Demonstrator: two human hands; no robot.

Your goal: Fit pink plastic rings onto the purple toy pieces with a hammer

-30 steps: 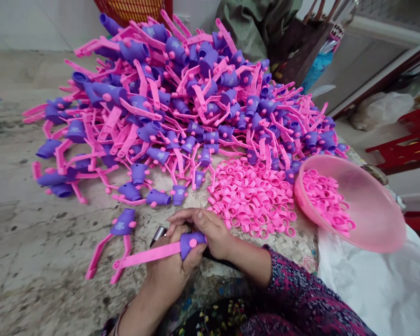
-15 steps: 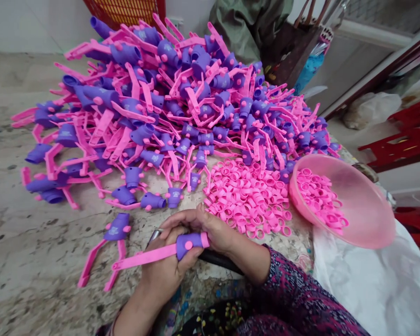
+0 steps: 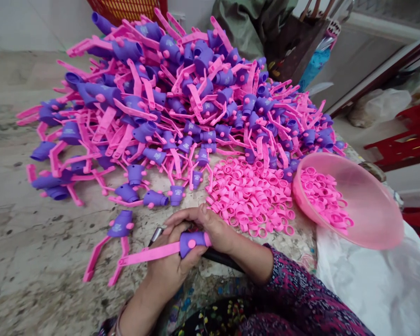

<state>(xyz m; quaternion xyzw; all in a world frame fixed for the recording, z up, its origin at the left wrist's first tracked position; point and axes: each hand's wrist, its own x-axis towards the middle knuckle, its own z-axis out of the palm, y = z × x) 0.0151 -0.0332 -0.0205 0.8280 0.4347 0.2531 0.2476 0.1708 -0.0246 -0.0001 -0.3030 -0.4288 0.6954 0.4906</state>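
Part (image 3: 192,243), purple-bodied with a pink band at one end and a pink arm, well left of and slightly nearer the viewer than the pink bowl (image 3: 369,205). Held in the left hand (image 3: 166,268), with the thumb pressed along the purple body and the other fingers folded behind, mostly hidden. Against or very close to the banded end, left of the bowl, the right hand (image 3: 219,231), with fingers bent together over the left ones and the thumb raised; cannot tell whether anything is pinched beneath. Under both hands, left of the bowl, a black-handled tool (image 3: 224,260) with a metallic end. Farther left of the bowl, a loose purple part (image 3: 121,224) with two splayed pink legs, on the stained stone surface (image 3: 28,233). Just left of the bowl, a mound of pink rings (image 3: 252,196); inside, more rings (image 3: 322,191). Beyond and left of the bowl, a large heap of purple and pink parts (image 3: 203,60); nearer than the bowl, a white sheet (image 3: 367,275)
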